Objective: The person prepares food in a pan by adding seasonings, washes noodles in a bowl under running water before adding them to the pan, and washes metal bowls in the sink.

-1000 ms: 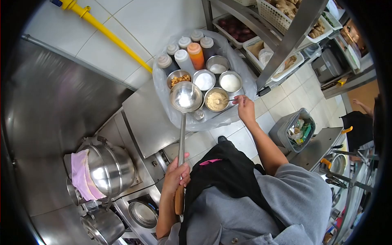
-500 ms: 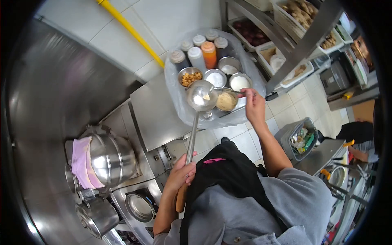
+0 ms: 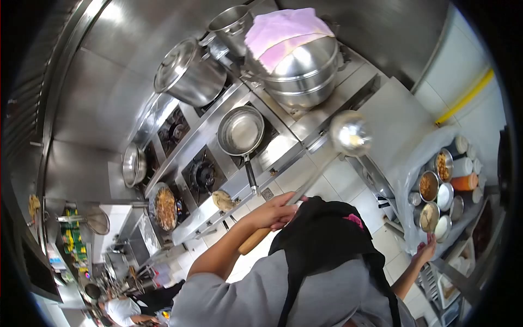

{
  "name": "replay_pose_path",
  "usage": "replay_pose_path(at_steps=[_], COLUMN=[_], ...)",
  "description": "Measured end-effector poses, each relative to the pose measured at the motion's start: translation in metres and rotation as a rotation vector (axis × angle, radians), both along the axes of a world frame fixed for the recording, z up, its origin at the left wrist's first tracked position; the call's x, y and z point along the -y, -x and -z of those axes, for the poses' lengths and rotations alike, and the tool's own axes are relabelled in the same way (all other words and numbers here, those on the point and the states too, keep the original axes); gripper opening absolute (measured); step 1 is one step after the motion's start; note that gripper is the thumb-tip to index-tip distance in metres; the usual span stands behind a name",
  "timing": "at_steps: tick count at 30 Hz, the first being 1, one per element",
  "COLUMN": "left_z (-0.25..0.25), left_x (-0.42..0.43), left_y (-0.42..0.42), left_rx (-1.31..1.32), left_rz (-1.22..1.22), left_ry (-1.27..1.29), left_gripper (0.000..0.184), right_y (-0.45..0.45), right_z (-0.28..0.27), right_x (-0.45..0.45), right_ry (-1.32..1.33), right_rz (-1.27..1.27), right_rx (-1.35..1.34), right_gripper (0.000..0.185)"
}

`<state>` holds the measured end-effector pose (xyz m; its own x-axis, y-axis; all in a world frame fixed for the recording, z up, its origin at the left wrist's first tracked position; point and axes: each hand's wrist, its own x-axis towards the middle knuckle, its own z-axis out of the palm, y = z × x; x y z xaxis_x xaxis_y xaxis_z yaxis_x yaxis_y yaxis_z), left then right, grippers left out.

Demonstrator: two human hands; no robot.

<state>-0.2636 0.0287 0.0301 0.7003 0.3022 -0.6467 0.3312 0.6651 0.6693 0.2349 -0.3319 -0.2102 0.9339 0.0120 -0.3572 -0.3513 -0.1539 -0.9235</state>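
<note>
My left hand (image 3: 273, 212) is closed around the shaft of a long ladle with a wooden handle end (image 3: 254, 241). The ladle's round metal bowl (image 3: 350, 133) hangs over the floor beside the steel counter, with a little pale matter in it. Far to the right, my right hand (image 3: 426, 248) pinches the handle of a small spoon (image 3: 428, 219). That spoon dips into a metal bowl of tan powder (image 3: 422, 223). Close by stand bowls of white powder (image 3: 445, 196), brown bits (image 3: 429, 185) and nuts (image 3: 444, 165).
Squeeze bottles (image 3: 464, 182) share the plastic-lined tray. On the stove stand a frying pan (image 3: 241, 131), a lidded pot (image 3: 190, 73) and a large steel vessel (image 3: 299, 82) under a pink cloth (image 3: 289, 32). A wok of food (image 3: 163, 206) sits further left. A co-worker (image 3: 128, 310) is at lower left.
My view has swung left toward the stove. The ladle has moved away from the seasoning bowls, still in my left hand. The spoon has gone from the ladle into the tan powder bowl.
</note>
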Motion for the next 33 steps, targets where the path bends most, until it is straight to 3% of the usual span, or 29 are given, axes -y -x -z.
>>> replay_pose_path(at_steps=[5, 7, 9, 11, 13, 14, 15, 16, 18, 19, 21, 22, 24, 25, 26, 27, 28, 30, 31, 32, 33], left_z=[0.018, 0.04, 0.108, 0.194, 0.28, 0.301, 0.291, 0.266, 0.231, 0.227, 0.217, 0.208, 0.228, 0.239, 0.255, 0.27, 0.286, 0.348, 0.277, 0.258, 0.251], left_x=[0.005, -0.01, -0.034, -0.062, -0.094, -0.104, -0.105, -0.1, -0.096, -0.1, -0.107, -0.106, -0.104, -0.1, -0.102, -0.1, -0.107, -0.14, -0.127, -0.122, -0.122], left_y=[0.108, 0.141, 0.181, 0.216, 0.245, 0.25, 0.239, 0.219, 0.198, 0.203, 0.224, 0.226, 0.244, 0.244, 0.249, 0.259, 0.269, 0.318, 0.282, 0.27, 0.267], left_rx=[-0.047, -0.165, -0.277, -0.74, -0.793, -0.859, -0.842, -0.66, -0.31, -0.297, 0.046, -0.016, -0.26, -0.571, -0.608, -0.506, -0.31, 0.119, -0.21, -0.289, -0.373], left_rz=[-0.463, -0.632, -0.632, -0.631, -0.662, -0.695, -0.687, -0.773, -0.896, -0.889, -0.884, -0.875, -0.682, -0.513, -0.453, -0.469, -0.563, -0.696, -0.718, -0.69, -0.679], left_ry=[-0.043, -0.162, -0.303, -0.916, -0.962, -1.004, -1.007, -0.739, -0.257, -0.256, 0.144, 0.072, -0.292, -0.589, -0.756, -0.736, -0.532, -0.003, -0.163, -0.239, -0.321], left_gripper=[0.039, 0.036, 0.032, 0.032, 0.029, 0.025, 0.025, 0.023, 0.018, 0.018, 0.016, 0.015, 0.023, 0.027, 0.023, 0.019, 0.015, 0.01, 0.013, 0.011, 0.01], right_y=[0.005, 0.009, 0.011, 0.015, 0.025, 0.016, 0.002, -0.01, 0.041, 0.065, 0.06, 0.098, 0.158, 0.19, 0.218, 0.237, 0.232, 0.214, 0.205, 0.185, 0.172], right_z=[-0.013, -0.02, -0.021, -0.02, -0.012, 0.02, 0.057, 0.093, 0.081, 0.077, 0.179, 0.15, 0.133, 0.124, 0.112, 0.093, 0.055, 0.046, 0.004, -0.03, -0.078], right_x=[0.0, -0.004, -0.002, 0.007, 0.022, 0.045, 0.073, 0.1, 0.094, 0.094, 0.151, 0.139, 0.111, 0.094, 0.071, 0.041, 0.019, -0.032, -0.071, -0.094, -0.124], right_ry=[0.052, 0.124, 0.159, 0.191, 0.296, 0.365, 0.45, 0.544, 0.738, 0.833, 0.709, 0.615, 0.452, 0.402, 0.386, 0.381, 0.401, 0.388, 0.278, 0.122, 0.159], right_rz=[-0.003, 0.141, 0.18, 0.236, 0.251, 0.244, 0.239, 0.241, 0.136, 0.078, 0.083, 0.102, 0.076, 0.017, -0.079, -0.18, -0.679, -0.814, -0.765, -0.799, -0.746], right_rx=[-0.026, -0.083, -0.097, -0.11, -0.039, 0.134, 0.312, 0.481, 0.385, 0.342, 0.03, -0.12, -0.389, -0.504, -0.596, -0.63, -0.539, -0.206, -0.183, -0.137, -0.05], right_gripper=[0.049, 0.057, 0.061, 0.065, 0.063, 0.062, 0.062, 0.062, 0.061, 0.06, 0.059, 0.052, 0.038, 0.032, 0.025, 0.019, 0.019, 0.028, 0.029, 0.035, 0.031])
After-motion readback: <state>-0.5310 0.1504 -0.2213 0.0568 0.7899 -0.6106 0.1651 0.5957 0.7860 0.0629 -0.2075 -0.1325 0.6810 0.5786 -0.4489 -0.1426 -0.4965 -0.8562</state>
